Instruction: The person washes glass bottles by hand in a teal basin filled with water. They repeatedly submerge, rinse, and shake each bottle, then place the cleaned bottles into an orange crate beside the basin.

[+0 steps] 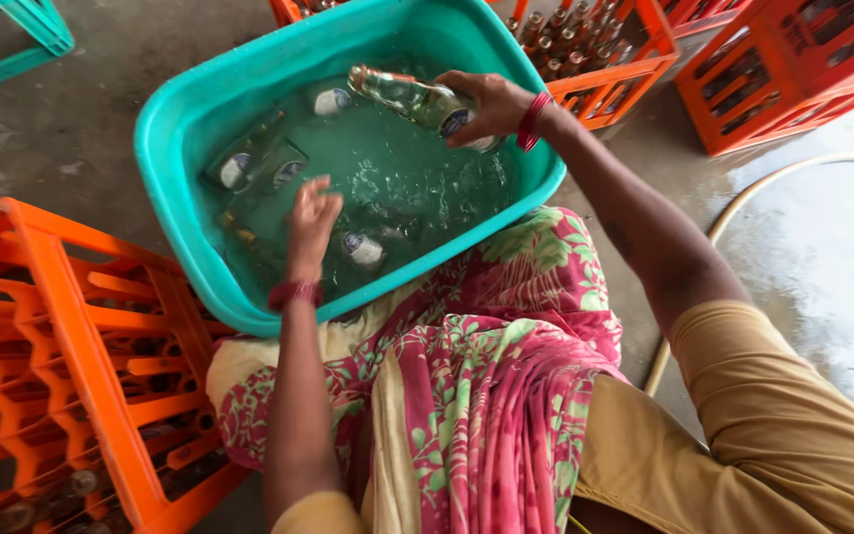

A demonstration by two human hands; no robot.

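- Right hand [491, 104] grips a clear glass bottle [415, 99], held tilted just above the water at the far side of the teal tub [165, 148].
- Left hand [310, 222] hangs over the water with fingers loosely spread, holding nothing, near a sunken bottle [361, 249].
- Judging by the wet glass, a firm grip near the bottle's base guards against slipping.
- More submerged bottles [254, 163] lie near the tub's far-left wall.
- Orange crates [71, 336] with bottles stand left of the tub; another crate [615, 59] stands beyond it.
- A hose [743, 203] curves across the wet floor on the right.
- Patterned cloth [467, 376] covers the lap, touching the tub's near rim.
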